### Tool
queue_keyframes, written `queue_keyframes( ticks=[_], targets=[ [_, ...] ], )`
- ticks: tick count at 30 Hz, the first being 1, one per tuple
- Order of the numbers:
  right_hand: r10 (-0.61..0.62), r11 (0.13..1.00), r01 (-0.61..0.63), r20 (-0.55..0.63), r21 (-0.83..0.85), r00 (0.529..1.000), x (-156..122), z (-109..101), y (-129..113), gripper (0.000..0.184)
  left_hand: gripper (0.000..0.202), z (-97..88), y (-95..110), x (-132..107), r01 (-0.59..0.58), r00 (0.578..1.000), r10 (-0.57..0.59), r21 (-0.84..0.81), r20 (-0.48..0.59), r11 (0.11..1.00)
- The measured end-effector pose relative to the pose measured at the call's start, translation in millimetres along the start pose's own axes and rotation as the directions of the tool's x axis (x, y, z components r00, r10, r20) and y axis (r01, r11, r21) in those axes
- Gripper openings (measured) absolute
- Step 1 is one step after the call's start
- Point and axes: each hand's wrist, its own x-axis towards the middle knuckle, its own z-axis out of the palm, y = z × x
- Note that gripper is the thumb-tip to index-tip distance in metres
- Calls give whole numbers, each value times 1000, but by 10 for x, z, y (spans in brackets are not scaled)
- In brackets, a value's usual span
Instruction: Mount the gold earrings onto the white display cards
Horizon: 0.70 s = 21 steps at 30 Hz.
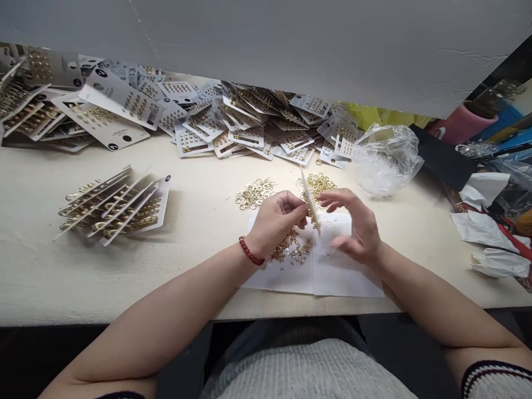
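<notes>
A white earring card (310,200) stands nearly edge-on above a sheet of white paper (286,279), with small gold pieces along its left face. My left hand (279,219), a red bead bracelet at its wrist, is closed in a pinch at that left face and holds the card up. To the right of the card, my right hand (359,227) has its thumb and fingers spread apart, slightly blurred. Under my left hand lies a scatter of tiny gold pieces (297,249). Small clear bits (330,235) lie on the paper between the card and my right hand.
Gold rings (255,194) and another gold heap (324,184) lie beyond my hands. Several filled cards (120,208) stand clustered at left. A long pile of cards (203,124) runs along the back. A clear plastic bag (384,158) and crumpled tissues (482,227) sit at right.
</notes>
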Motion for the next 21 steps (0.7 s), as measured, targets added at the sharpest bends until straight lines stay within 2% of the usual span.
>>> queue_keyframes(
  ticks=[1,3,5,7,9,11,13,17,19,21],
  targets=[
    [-11,999,12,19,-46,1000,-5,15,-16,57,18,2,-5,-1,-53,998,55,84,-20,995],
    [15,993,-18,-26,-120,1000,-20,41,-24,33,11,2,-11,-4,-199,976,216,292,-25,936],
    [112,984,-130,-147,-122,983,-36,54,-4,12,4,-2,-10,-9,-346,923,383,489,27,800],
    [236,966,-254,-227,-51,945,-40,50,29,16,2,-13,-3,-13,-445,867,489,595,99,669],
    [337,941,-336,-263,51,904,-32,37,65,18,3,-35,12,-10,-485,842,520,626,145,611],
    [402,916,-374,-297,148,866,-20,23,105,21,9,-81,39,10,-478,843,522,630,132,612],
    [456,888,-403,-308,222,835,-15,13,147,25,14,-158,88,48,-454,837,545,629,57,631],
    [536,830,-438,-278,345,798,-25,8,211,26,15,-387,239,140,-391,773,620,670,-133,631],
    [557,813,-443,-285,376,780,-33,8,224,27,15,-499,303,173,-326,768,626,758,-137,565],
    [570,808,-456,-302,373,764,-42,9,228,28,11,-577,328,195,-231,808,585,875,-72,426]
  ],
)
